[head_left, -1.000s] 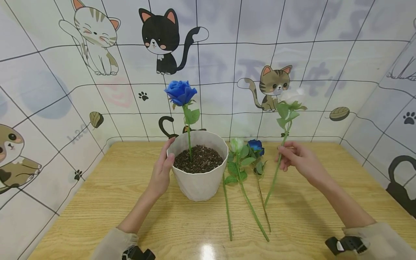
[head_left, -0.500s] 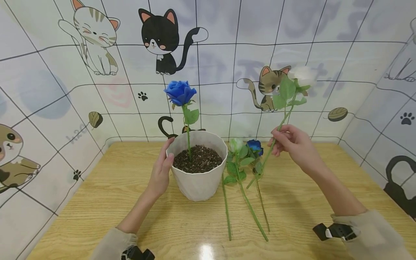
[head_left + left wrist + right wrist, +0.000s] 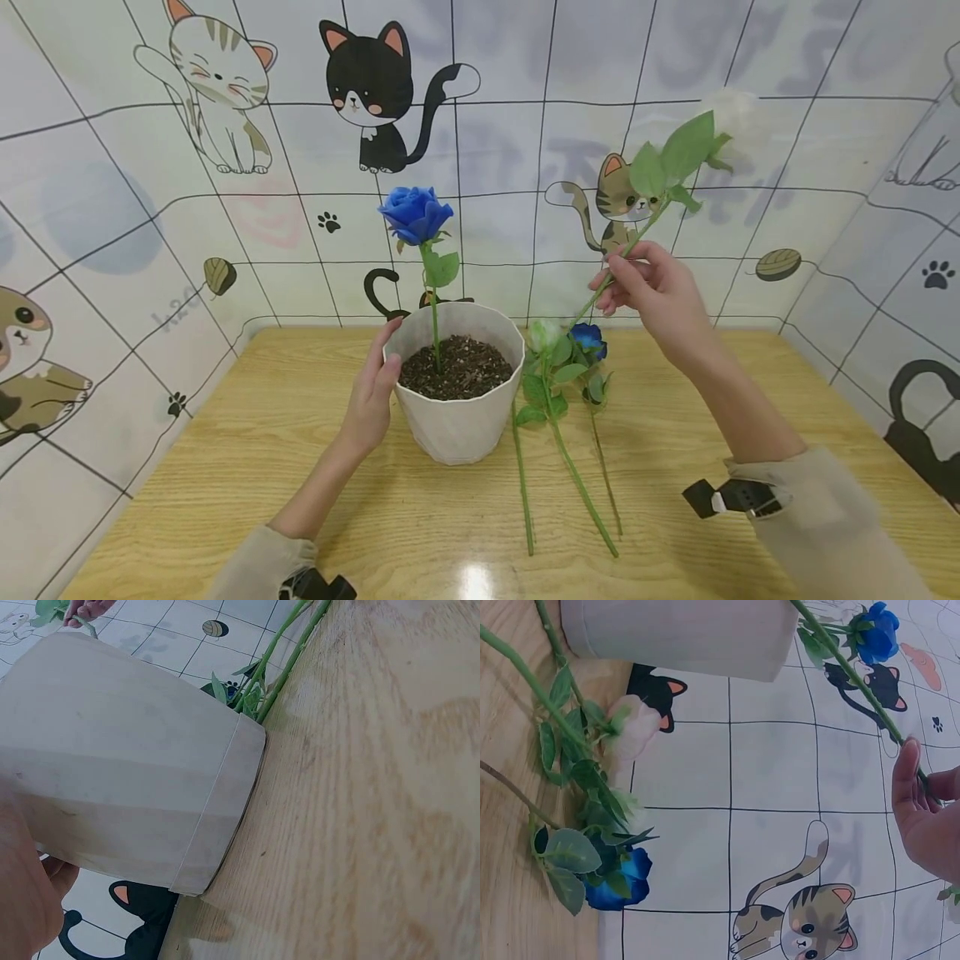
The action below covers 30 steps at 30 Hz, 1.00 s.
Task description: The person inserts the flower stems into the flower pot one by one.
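White-bloomed and green-leaved, the long-stemmed rose [image 3: 688, 148] has risen over the last second at two o'clock from the white faceted pot [image 3: 461, 429], tilting so its bloom leans toward one and its lower stem toward seven; that seems to bring the stem off the pale wooden counter [image 3: 225, 467] and nearer the dark soil [image 3: 472, 373]. The right hand [image 3: 663, 304] pinches it mid-stem, fingers closed together. The left hand [image 3: 370, 387], unmoved, holds the pot at nine o'clock, fingers spread and curved round its wall. A bright blue rose [image 3: 416, 217] stands in the soil; a greenish-white rose [image 3: 545, 335] and a dark-blue rose [image 3: 589, 340] lie near three o'clock.
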Each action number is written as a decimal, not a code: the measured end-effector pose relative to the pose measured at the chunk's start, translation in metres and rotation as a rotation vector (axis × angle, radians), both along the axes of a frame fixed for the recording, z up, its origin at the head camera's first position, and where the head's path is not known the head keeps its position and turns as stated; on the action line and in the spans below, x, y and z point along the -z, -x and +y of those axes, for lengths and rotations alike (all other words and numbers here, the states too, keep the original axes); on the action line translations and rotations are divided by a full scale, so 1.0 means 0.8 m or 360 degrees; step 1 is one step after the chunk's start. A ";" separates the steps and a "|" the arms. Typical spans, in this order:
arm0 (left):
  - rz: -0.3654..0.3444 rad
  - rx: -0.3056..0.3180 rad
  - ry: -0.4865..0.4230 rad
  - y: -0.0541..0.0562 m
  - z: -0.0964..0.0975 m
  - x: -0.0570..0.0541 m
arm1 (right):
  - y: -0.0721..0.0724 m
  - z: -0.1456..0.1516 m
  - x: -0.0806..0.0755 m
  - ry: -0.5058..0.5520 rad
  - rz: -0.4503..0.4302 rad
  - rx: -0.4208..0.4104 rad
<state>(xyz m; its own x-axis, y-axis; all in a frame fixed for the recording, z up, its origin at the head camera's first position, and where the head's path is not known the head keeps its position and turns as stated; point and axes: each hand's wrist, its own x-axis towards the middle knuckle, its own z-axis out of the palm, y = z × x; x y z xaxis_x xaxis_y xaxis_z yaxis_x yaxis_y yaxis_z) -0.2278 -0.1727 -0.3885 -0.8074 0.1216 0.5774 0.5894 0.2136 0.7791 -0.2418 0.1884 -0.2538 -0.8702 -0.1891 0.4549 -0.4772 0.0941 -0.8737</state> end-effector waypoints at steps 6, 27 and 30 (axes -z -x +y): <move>0.0003 -0.0005 0.0000 0.000 -0.001 0.001 | 0.010 -0.019 -0.012 0.0063 0.0081 -0.0037; 0.0017 -0.0011 0.0009 -0.002 -0.002 -0.001 | 0.026 -0.068 -0.048 -0.0062 0.0256 0.0057; 0.0013 -0.0006 0.0008 -0.003 -0.001 -0.002 | 0.027 -0.077 -0.048 -0.0097 0.0246 0.0069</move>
<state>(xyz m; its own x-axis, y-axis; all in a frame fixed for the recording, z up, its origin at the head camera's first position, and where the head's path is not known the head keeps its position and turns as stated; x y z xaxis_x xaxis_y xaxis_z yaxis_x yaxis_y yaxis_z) -0.2258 -0.1733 -0.3867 -0.8032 0.1214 0.5832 0.5948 0.2195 0.7734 -0.2638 0.1269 -0.2156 -0.7988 -0.1845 0.5727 -0.5997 0.1679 -0.7824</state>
